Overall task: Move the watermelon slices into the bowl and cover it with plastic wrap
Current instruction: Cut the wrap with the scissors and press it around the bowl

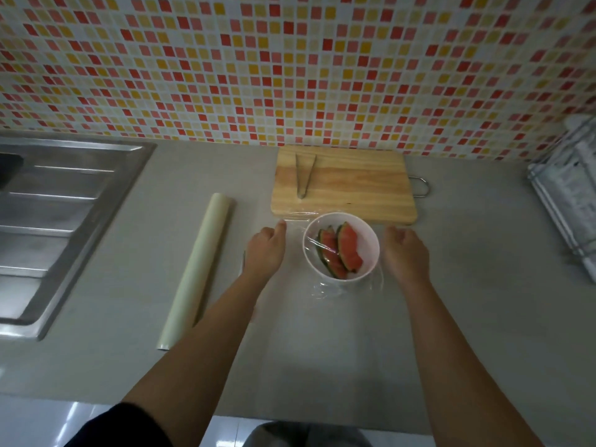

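Setting: domestic kitchen. Evidence: pale grey countertop (129, 366) against a wall of small red, orange, yellow and white mosaic tiles (290, 66); stainless-steel sink with ribbed drainer (61, 208) set in at left; rectangular pale wooden cutting board (351, 185) bearing metal tongs (304, 175); wire rack (571, 195) at right.

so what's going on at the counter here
A person is covering a white bowl of watermelon slices with plastic wrap. The slices are already in the bowl, and a clear sheet is draped over it. The left hand and right hand are on either side, pulling the film down. The wrap roll lies to the left, and tongs rest on the cutting board.
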### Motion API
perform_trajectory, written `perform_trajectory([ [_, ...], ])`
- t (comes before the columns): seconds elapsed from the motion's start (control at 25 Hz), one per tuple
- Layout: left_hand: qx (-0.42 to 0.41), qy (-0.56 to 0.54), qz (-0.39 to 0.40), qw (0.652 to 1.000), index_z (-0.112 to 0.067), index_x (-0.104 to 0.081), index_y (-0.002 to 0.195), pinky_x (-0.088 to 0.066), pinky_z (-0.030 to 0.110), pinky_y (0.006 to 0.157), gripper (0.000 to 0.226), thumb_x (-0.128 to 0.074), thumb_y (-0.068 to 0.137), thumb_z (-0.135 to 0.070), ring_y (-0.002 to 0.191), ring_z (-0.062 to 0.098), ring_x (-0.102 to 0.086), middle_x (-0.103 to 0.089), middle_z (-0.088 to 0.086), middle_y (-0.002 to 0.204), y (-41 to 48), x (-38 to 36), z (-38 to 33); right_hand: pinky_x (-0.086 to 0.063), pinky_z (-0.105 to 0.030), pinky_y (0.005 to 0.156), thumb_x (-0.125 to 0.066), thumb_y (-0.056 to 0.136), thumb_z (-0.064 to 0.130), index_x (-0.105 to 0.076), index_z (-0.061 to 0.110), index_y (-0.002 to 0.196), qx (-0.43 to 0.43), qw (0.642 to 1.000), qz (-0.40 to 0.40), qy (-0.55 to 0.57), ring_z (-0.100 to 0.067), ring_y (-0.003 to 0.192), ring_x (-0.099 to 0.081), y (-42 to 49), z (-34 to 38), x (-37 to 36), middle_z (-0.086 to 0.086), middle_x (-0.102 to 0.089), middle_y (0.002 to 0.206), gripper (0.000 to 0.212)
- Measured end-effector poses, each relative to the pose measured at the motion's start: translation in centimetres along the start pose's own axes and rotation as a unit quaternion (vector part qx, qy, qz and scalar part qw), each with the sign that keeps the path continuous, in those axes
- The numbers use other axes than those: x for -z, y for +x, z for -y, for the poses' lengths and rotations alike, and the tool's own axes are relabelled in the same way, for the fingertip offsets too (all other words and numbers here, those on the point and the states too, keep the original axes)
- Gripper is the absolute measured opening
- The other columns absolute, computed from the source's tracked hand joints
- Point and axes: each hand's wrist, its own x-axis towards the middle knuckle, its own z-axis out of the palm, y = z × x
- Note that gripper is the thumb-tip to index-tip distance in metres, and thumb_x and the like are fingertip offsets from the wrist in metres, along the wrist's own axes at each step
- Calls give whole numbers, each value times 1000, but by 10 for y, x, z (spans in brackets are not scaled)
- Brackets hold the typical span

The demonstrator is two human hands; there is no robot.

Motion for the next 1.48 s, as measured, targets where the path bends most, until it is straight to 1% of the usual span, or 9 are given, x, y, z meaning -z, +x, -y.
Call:
perform_trajectory([
  [0.12, 100, -47, 26, 994, 1, -68, 94, -45, 43, 98, 69, -32, 93, -58, 106, 39, -60, -66, 26, 110, 15, -16, 1, -38, -38, 96, -24, 96, 45, -58, -1, 112, -82, 981, 170, -37, -37, 116, -52, 35, -15, -8, -26, -56, 125, 60],
  [0.24, 142, -70, 45, 986, -3, -70, 85, -46, 39, 90, 72, -31, 90, -64, 97, 38, -63, -68, 24, 103, 28, -28, -1, -49, -34, 82, -33, 88, 59, -65, 18, 81, -174, 936, 287, 110, -25, 90, -62, 53, -15, -23, -9, -67, 94, 53],
  [0.36, 168, -171, 74, 968, 0, -70, 90, -47, 37, 76, 68, -35, 92, -59, 77, 30, -60, -66, 17, 83, 35, -39, -5, -49, -31, 76, -48, 81, 56, -64, 23, 65, -189, 921, 312, 137, -18, 74, -61, 68, -12, -30, 0, -66, 73, 40],
  [0.48, 138, -188, 88, 969, -8, -71, 81, -52, 35, 72, 61, -31, 96, -51, 80, 29, -66, -72, 13, 83, 39, -47, -6, -46, -25, 60, -60, 76, 38, -63, 20, 60, -184, 918, 316, 155, -17, 59, -58, 75, -8, -28, 0, -63, 61, 24],
  [0.64, 99, -180, 44, 978, -15, -65, 70, -51, 34, 66, 53, -30, 99, -44, 72, 27, -62, -66, 7, 72, 46, -53, -11, -39, -18, 43, -54, 84, 14, -55, 14, 60, -189, 893, 345, 217, -10, 41, -51, 80, -1, -29, 2, -56, 48, 24],
  [0.84, 94, -211, 59, 971, -11, -62, 77, -38, 21, 41, 46, -35, 100, -42, 47, 13, -52, -58, 1, 61, 54, -52, -13, -32, -19, 36, -38, 95, 47, -57, 16, 62, -181, 886, 384, 186, -11, 37, -44, 83, -6, -29, 3, -52, 45, 49],
  [0.96, 86, -235, 95, 963, -7, -64, 82, -37, 15, 35, 46, -38, 99, -42, 39, 8, -54, -62, -2, 53, 54, -49, -11, -34, -18, 37, -50, 89, 46, -59, 19, 60, -137, 903, 373, 161, -11, 38, -50, 87, -3, -33, 5, -56, 43, 41],
  [1.2, 51, -246, 65, 966, -11, -60, 68, -33, 21, 42, 44, -45, 97, -41, 45, 9, -40, -46, -7, 49, 46, -41, 5, -41, -20, 43, -48, 93, 32, -60, 20, 70, -147, 906, 305, 252, -7, 46, -56, 88, -11, -48, 3, -60, 61, 29],
  [1.48, 130, -196, 121, 964, -9, -73, 87, -53, 37, 76, 73, -27, 90, -66, 80, 26, -67, -72, 11, 82, 46, -42, -9, -50, -31, 70, -39, 82, 68, -73, 22, 74, -112, 905, 388, 137, -19, 71, -67, 96, 4, -49, 1, -71, 70, 58],
])
